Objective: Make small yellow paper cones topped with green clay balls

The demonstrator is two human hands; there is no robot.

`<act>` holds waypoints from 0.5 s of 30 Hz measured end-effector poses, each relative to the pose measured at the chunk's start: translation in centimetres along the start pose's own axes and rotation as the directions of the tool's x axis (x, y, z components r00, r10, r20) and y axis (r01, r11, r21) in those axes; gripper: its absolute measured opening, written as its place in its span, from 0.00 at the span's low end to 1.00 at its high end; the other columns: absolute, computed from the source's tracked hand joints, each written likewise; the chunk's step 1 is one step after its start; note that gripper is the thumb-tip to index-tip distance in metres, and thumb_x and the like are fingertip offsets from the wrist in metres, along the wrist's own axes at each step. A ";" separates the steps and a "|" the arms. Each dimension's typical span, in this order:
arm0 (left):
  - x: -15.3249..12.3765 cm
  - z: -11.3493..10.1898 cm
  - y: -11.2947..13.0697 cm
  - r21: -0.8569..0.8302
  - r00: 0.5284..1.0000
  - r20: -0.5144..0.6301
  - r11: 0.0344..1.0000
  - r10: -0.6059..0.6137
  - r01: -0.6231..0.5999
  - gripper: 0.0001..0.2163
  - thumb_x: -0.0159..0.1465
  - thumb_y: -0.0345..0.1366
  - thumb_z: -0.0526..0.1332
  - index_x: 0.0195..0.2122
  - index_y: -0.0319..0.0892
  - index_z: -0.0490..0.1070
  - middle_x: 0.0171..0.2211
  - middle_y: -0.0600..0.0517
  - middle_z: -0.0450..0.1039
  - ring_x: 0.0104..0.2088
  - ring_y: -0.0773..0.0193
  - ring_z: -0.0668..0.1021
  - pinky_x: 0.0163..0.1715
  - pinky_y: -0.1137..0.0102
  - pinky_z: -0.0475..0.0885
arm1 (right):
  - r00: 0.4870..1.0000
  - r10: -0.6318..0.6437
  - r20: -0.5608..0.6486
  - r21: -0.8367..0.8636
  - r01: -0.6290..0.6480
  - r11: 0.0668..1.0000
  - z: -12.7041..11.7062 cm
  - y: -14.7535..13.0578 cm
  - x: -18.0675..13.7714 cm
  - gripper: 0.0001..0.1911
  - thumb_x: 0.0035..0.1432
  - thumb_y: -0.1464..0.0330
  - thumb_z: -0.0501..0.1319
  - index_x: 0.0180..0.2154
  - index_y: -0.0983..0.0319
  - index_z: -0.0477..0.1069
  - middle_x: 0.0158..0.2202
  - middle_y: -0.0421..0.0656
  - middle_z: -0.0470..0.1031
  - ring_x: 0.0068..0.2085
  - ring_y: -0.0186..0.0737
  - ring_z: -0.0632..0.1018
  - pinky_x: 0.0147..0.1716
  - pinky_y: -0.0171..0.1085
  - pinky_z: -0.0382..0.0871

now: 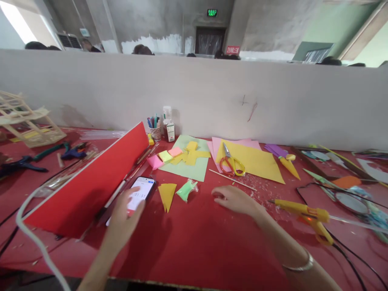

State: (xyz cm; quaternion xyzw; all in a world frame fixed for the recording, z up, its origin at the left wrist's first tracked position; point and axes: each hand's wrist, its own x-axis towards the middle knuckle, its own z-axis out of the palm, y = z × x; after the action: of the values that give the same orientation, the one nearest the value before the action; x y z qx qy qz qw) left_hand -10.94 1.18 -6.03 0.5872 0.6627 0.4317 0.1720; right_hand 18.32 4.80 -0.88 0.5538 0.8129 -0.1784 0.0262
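A person's left hand (123,212) spreads half-open over a black-edged rectangular smartphone (144,189), with no visible grip, while the right hand (233,199), loosely curled and apparently empty, hovers at the red desk (194,246); to its right, a yellow plastic glue gun (304,211), indicator aglow, could burn the nearby forearm if it drifts against the tip

Phone (146,187) lying face up, screen lit
Dark-edged and slanted on the red worktop (184,246), far end toward the right; the white display shows 01:51 and some red, partly hidden by the left hand (123,210).
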 end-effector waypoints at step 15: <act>0.2 12.2 7.1 0.274 0.725 0.445 0.691 0.526 -0.669 0.19 0.54 0.30 0.55 0.49 0.38 0.61 0.49 0.43 0.65 0.51 0.54 0.66 0.51 0.58 0.61 | 0.713 0.680 -0.173 -0.021 -0.693 0.721 -3.4 5.6 6.8 0.15 0.58 0.66 0.54 0.46 0.64 0.63 0.45 0.46 0.67 0.42 0.39 0.72 0.39 0.43 0.68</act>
State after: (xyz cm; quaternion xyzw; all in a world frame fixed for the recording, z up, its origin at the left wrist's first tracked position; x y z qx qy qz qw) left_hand 2.50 5.43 -7.42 0.8591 0.4679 0.2073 -0.0007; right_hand 21.33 13.73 -0.81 0.8262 0.5555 -0.0787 0.0515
